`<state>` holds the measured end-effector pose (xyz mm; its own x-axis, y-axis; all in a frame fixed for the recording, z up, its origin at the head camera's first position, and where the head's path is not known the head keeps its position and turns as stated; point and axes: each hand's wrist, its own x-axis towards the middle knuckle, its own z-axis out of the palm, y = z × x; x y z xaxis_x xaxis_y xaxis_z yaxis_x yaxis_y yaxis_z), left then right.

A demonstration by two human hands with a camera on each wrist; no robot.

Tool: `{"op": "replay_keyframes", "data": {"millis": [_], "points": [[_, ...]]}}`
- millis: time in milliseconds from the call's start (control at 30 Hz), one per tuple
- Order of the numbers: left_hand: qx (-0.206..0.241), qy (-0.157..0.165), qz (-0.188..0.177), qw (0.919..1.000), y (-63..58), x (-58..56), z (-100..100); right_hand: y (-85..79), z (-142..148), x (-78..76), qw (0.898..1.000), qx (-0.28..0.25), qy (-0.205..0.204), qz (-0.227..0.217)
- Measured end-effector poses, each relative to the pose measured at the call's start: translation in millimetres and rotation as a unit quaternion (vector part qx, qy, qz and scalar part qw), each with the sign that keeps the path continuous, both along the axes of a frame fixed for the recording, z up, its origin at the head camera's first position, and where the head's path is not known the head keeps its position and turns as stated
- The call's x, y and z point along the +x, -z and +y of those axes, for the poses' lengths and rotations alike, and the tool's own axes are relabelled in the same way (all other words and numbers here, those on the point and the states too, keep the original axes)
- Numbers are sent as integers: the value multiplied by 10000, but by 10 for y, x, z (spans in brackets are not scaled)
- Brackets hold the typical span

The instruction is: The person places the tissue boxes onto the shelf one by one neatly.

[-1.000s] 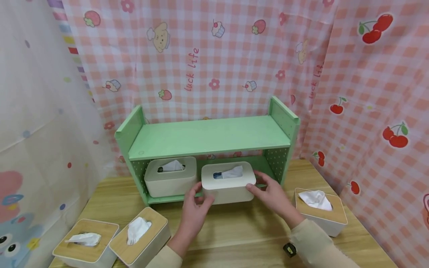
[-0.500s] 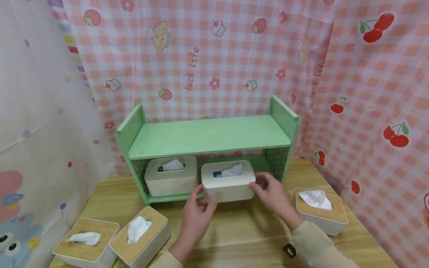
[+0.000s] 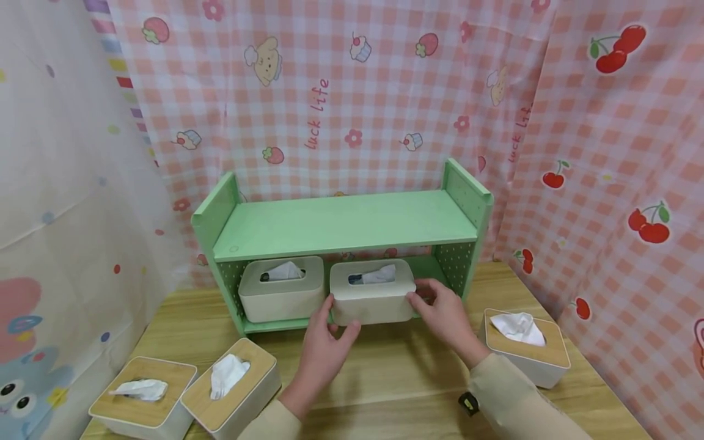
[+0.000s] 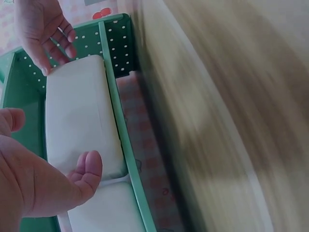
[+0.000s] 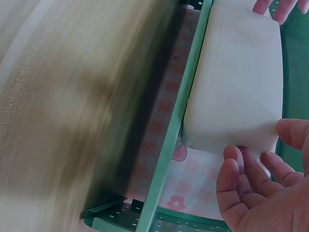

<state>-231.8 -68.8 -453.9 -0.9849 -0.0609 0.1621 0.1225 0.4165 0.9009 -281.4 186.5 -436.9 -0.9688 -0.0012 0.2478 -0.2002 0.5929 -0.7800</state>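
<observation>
A cream tissue box [image 3: 373, 292] with a white tissue in its slot sits at the middle of the green shelf's [image 3: 346, 223] lower level, its front face towards me. My right hand [image 3: 442, 315] pinches its right front corner, thumb at the front and fingers at the end, also seen in the right wrist view [image 5: 263, 179]. At the box's left end is my left hand [image 3: 324, 351], fingers along the side. Its thumb [image 4: 13, 119] stands off from the front face. A matching tissue box [image 3: 282, 302] stands to the left on the same level.
Two wood-topped tissue boxes, one at the far left [image 3: 154, 415] and one beside it [image 3: 261, 391], stand on the wooden table [image 3: 396, 391]. Another wood-topped box [image 3: 528, 360] is at the right. A small black object [image 3: 469, 403] lies near the right sleeve.
The held tissue box has moved back and slightly left into the lower level. Both hands have moved with it, and the left thumb has straightened across its front.
</observation>
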Motion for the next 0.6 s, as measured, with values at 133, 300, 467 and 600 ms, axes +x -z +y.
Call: {"op": "replay_keyframes", "data": {"millis": [133,300,467,600], "points": [[-29,31,50,10000,-13,-58,-8,8,-11,-57,10000,46,39,-14],[-101,91,85,9999,-5,-109,-10,5,-34,-114,10000,-11,60,-54],[-133,114,89,9998,-1,-150,6,-14,-51,-138,9999,-45,98,-108],[-161,154,58,9997,-14,-174,10,-11,-51,-150,9997,9,35,-256]]}}
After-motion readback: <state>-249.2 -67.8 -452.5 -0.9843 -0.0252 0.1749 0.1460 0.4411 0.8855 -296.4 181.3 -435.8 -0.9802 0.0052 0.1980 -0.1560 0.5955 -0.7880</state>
